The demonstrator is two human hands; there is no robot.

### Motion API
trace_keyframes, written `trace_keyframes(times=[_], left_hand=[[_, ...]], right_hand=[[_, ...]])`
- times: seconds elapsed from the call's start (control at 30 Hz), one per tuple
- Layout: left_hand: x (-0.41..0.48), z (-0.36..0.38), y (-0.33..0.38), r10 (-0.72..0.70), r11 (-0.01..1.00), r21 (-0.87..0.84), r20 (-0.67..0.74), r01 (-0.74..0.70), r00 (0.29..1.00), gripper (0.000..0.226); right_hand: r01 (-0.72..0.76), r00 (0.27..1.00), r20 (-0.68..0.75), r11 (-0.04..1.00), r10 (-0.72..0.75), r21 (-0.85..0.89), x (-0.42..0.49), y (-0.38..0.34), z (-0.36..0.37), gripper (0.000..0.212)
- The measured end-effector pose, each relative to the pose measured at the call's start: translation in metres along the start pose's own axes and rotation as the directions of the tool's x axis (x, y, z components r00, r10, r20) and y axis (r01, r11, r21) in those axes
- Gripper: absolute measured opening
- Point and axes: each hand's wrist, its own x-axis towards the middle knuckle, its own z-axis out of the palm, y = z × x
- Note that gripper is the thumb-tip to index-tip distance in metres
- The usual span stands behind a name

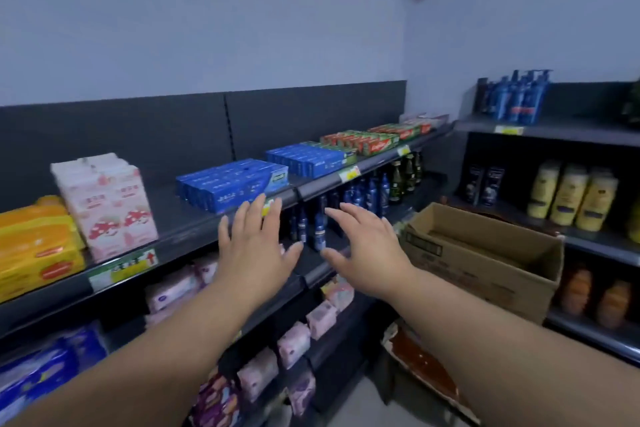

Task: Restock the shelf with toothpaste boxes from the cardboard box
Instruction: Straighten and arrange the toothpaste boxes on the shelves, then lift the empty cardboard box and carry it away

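Note:
Blue toothpaste boxes (230,184) lie stacked on the dark top shelf (194,225), with a second blue stack (308,158) and red-green toothpaste boxes (367,142) further right. My left hand (256,246) hovers just below the front of the near blue stack, fingers spread, holding nothing. My right hand (367,246) is beside it, also spread and empty. The open cardboard box (485,263) stands to the right at hand height; what its inside shows looks bare.
Pink tissue packs (107,204) and orange packs (34,246) sit left on the top shelf. Dark blue bottles (346,204) fill the shelf below. A side shelf holds yellow bottles (571,198) and blue pump bottles (516,97). Pink and purple packs (294,343) line the lower shelves.

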Motion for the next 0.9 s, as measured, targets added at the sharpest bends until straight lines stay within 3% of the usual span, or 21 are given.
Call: trace_keyframes(times=[0.23,0.5,0.9], left_hand=[[0.026,0.048,0.133,0.152,0.986,-0.082,0.062,-0.147,0.986,0.076],[0.059,0.106,0.229,0.303,0.926,-0.266,0.097,-0.269,0.948,0.078],[0.179,0.233,0.279,0.475,0.846,-0.380,0.223,-0.373,0.851,0.078]], right_hand=[[-0.195,0.979,-0.073,0.980,0.191,-0.049,-0.040,0.125,-0.052,0.066],[-0.397,0.913,-0.136,0.914,0.384,-0.081,-0.064,0.224,-0.072,0.067],[-0.717,0.690,-0.216,0.692,0.691,-0.079,0.002,0.341,-0.025,0.071]])
